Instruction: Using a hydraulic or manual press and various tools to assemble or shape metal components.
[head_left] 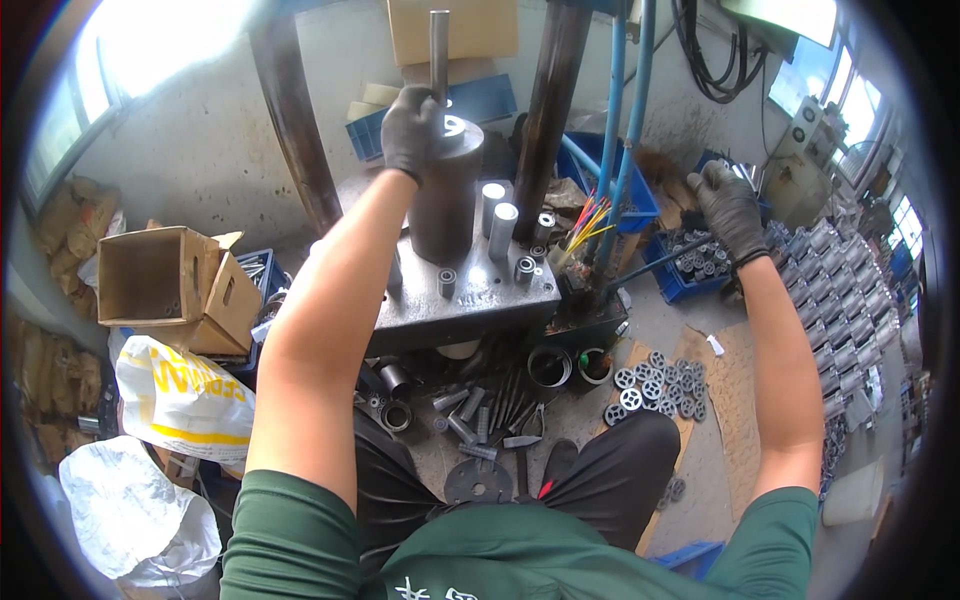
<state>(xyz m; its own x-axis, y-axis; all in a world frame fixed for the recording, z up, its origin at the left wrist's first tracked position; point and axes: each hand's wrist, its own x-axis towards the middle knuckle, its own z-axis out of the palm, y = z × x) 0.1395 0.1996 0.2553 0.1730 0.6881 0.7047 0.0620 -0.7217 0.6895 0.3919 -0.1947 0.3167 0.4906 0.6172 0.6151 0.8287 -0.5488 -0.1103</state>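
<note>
My left hand, in a dark glove, is closed around the lower part of an upright metal rod. It is just above a thick dark steel cylinder, which has a bright ring at its top. The cylinder stands on a metal press table. Out to the right, my gloved right hand has its fingers curled beside the end of a dark lever bar. What lies inside that grip is hidden. Small metal tubes and short bushings stand on the table around the cylinder.
Two dark press columns rise behind the table. Spoked metal wheels lie on cardboard at right, near stacked metal parts and a blue parts bin. A cardboard box and white sacks are at left. A hammer lies below.
</note>
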